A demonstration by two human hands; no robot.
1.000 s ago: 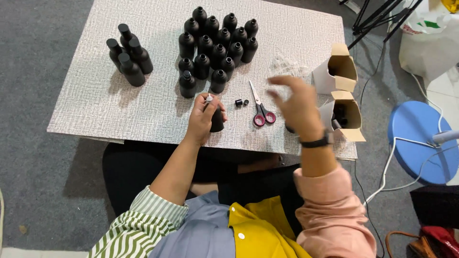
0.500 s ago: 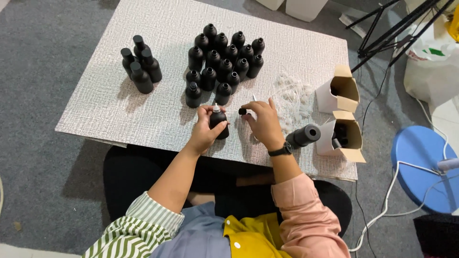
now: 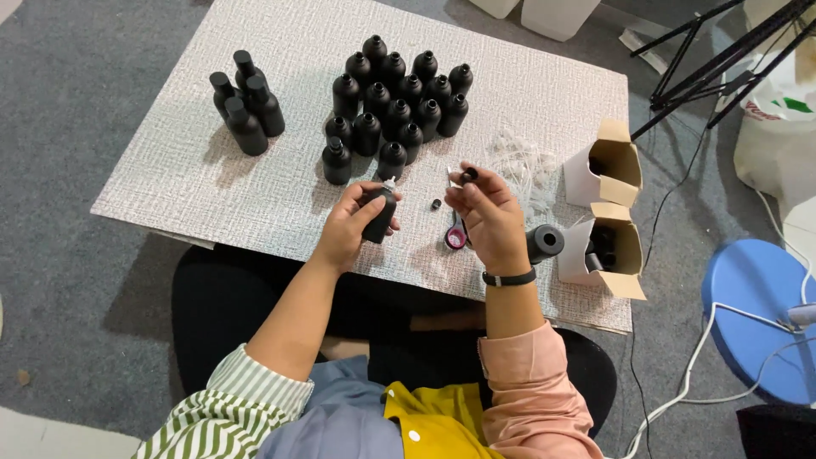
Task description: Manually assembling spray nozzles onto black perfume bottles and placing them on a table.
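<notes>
Left hand (image 3: 350, 225) wrapped round a small black bottle (image 3: 380, 214), neck up and uncapped; right hand (image 3: 486, 217) pinching a black cap (image 3: 469, 175) at the fingertips (other fingers loosely curled). Between the hands, another loose cap (image 3: 436, 204). Under the right hand, pink-handled scissors (image 3: 456, 235). Beyond both, a cluster of capped black bottles (image 3: 398, 102).

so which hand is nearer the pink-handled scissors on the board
Right. The right hand hovers directly over the scissors, partly hiding them. The left hand sits further off to their left, holding a black bottle.
</notes>
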